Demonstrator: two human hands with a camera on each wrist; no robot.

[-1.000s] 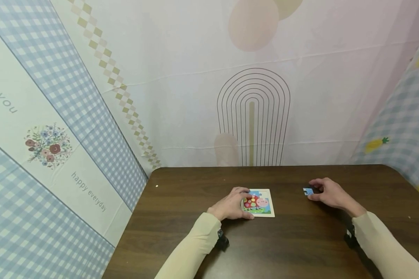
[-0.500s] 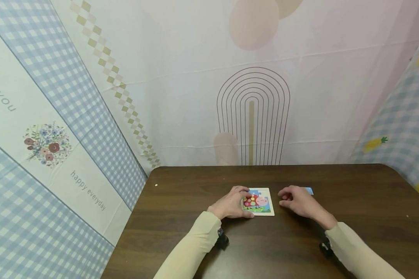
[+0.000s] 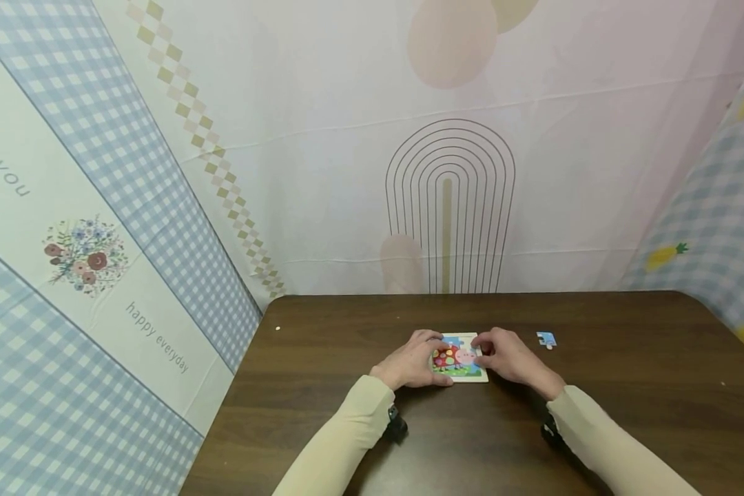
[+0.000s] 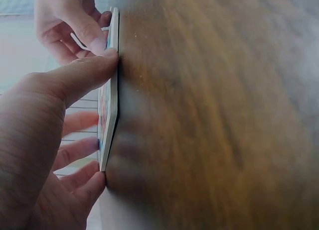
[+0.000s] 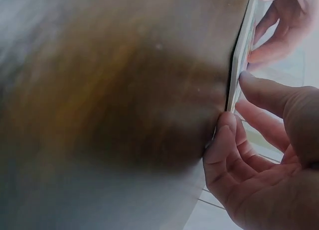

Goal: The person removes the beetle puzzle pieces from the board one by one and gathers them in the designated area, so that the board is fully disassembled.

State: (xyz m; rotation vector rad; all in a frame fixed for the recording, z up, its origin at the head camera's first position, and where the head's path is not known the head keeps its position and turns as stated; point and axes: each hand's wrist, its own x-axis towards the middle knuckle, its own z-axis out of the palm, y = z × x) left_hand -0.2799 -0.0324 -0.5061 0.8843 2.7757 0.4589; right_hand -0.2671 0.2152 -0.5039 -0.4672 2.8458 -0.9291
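On the dark table lies a small jigsaw puzzle in a pale frame, with a pig face and a spotted red body. Bare cream backing shows at its upper right. My left hand holds the frame from the left, thumb at the near edge and fingers reaching over to the far side. From the right, my right hand grips the puzzle's upper right part with curled fingers; its thumb touches the board's edge in the right wrist view. A loose blue puzzle piece lies to the right, apart from both hands.
The brown wooden table ends at a printed curtain behind it. Checked blue cloth hangs on the left side. A tiny white speck sits near the table's back left corner.
My right hand has left the loose piece and moved left to the puzzle's right edge. The loose piece stays on the table. My left hand has kept its place.
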